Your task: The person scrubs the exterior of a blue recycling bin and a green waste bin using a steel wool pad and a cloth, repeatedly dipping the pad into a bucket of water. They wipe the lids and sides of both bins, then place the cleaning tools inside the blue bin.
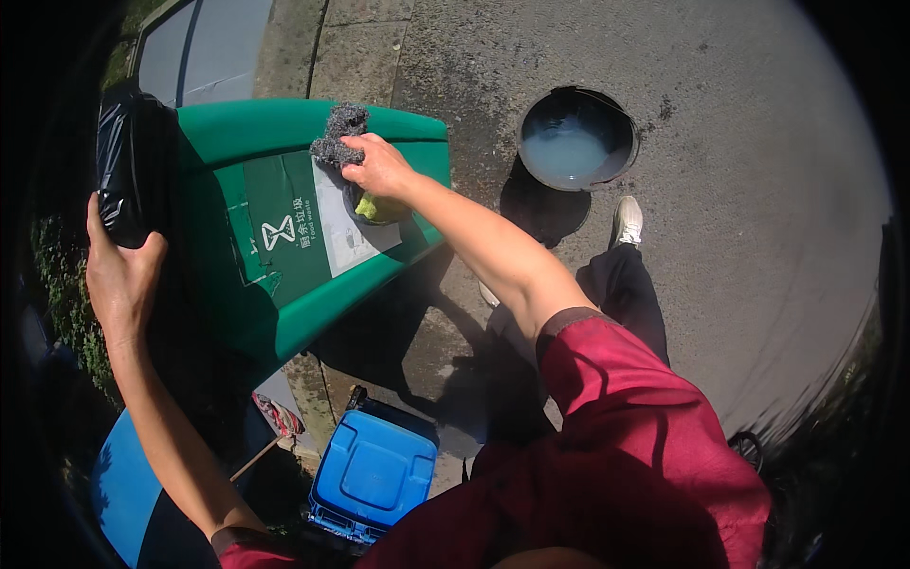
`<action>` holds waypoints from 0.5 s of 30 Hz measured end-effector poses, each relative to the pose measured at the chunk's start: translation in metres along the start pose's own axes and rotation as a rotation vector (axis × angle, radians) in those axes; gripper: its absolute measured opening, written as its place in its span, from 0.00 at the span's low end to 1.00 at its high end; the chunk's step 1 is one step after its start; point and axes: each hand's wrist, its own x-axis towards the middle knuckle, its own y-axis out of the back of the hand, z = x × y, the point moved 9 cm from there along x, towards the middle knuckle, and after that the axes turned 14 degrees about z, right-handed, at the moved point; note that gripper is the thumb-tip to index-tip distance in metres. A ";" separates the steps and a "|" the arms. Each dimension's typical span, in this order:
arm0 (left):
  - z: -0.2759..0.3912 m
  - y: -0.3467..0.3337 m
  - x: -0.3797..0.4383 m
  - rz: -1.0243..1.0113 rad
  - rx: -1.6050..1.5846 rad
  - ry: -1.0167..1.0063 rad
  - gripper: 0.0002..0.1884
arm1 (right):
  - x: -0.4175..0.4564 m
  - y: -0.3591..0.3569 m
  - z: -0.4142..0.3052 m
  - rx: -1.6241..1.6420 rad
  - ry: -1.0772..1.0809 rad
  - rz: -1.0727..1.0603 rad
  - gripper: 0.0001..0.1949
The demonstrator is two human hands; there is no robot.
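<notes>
In front of me a green plastic waste bin leans at an angle, its side bearing a dark green label with writing and a white symbol. My right hand holds a grey, shaggy scrubbing pad against that side, over a worn whitish label patch. Just below this hand shows a yellow-green item with a dark curved edge; I cannot tell what it is. On the left, my left hand grips black plastic bagging at the bin's end, thumb and fingers on opposite sides.
A dark bucket of cloudy water stands on the pavement, beyond my shoe. A lidded blue bin sits below the green one. At lower left are a larger blue surface and a stick near red patterned cloth.
</notes>
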 end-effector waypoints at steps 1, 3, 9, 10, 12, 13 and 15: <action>0.012 0.001 -0.011 0.019 0.045 0.014 0.47 | -0.005 0.013 -0.010 0.065 0.017 0.036 0.30; 0.051 0.008 -0.046 0.130 0.028 -0.096 0.51 | -0.011 0.060 -0.002 0.084 -0.030 0.074 0.29; 0.096 0.022 -0.128 0.193 -0.076 -0.233 0.55 | -0.016 0.233 0.097 0.654 -0.228 0.008 0.23; 0.101 0.020 -0.133 0.179 -0.069 -0.247 0.55 | -0.005 0.261 0.119 0.555 -0.215 0.045 0.23; 0.122 0.024 -0.149 0.183 -0.038 -0.293 0.54 | 0.014 0.301 0.171 0.238 -0.281 -0.008 0.24; 0.132 0.022 -0.156 0.166 -0.016 -0.276 0.54 | 0.024 0.320 0.194 -0.053 -0.231 -0.053 0.25; 0.156 0.020 -0.179 0.177 0.086 -0.291 0.53 | 0.036 0.343 0.238 -0.472 -0.127 -0.113 0.26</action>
